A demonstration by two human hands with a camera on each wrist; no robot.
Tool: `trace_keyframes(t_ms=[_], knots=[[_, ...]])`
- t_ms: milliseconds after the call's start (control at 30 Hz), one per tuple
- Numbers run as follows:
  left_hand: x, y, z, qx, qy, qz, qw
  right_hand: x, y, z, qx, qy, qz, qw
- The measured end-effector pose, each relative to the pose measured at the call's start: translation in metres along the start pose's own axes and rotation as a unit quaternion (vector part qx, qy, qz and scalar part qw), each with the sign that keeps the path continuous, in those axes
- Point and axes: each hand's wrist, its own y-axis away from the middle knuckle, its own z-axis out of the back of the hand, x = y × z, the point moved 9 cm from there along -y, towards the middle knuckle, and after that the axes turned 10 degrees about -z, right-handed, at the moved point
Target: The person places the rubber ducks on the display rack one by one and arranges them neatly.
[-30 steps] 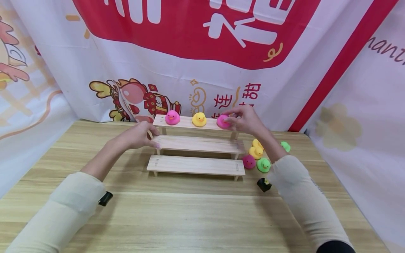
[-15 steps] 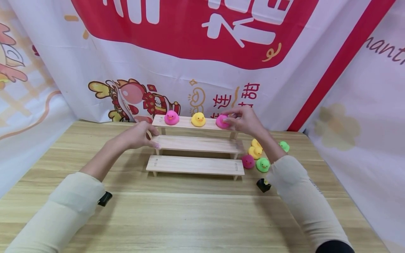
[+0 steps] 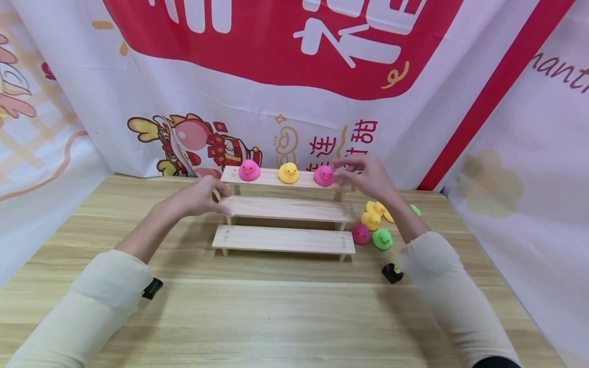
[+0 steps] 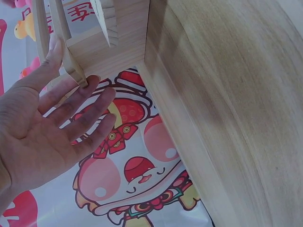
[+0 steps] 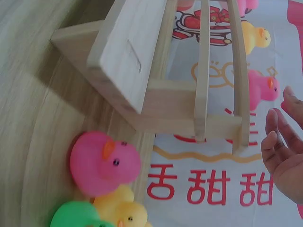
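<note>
A three-tier wooden stand (image 3: 284,239) stands on the table. My left hand (image 3: 199,197) grips its left end, thumb on the middle tier and forefinger behind the upright. In the left wrist view the other fingers of the left hand (image 4: 52,132) are spread out straight. Along the top tier sit a pink duck (image 3: 249,170), a yellow duck (image 3: 288,173) and a second pink duck (image 3: 324,175). Just right of that second pink duck is my right hand (image 3: 365,176), its fingers loosely bent and holding nothing. The right wrist view shows a gap between the fingertips (image 5: 271,137) and the duck (image 5: 263,89).
Right of the stand lie several more ducks: a dark pink duck (image 3: 361,234), a green duck (image 3: 382,238) and yellow ducks (image 3: 370,221); another green one is partly hidden by the right forearm. A printed cloth (image 3: 276,66) hangs close behind the stand.
My right hand has let go of the right-hand pink duck and drawn slightly to the right, leaving it on the top tier. The left hand stays at the stand's left end.
</note>
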Motion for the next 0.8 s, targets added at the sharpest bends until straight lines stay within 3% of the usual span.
trace_keyframes(t_ms=[300, 800], knots=[[0.0, 0.0, 0.0, 0.006, -0.001, -0.003, 1.0, -0.027, 0.023, 0.021, -0.014, 0.011, -0.037, 0.9991], [0.002, 0.002, -0.001, 0.004, 0.003, -0.001, 1.0, -0.073, 0.064, 0.022, 0.019, 0.045, -0.053, 0.9974]])
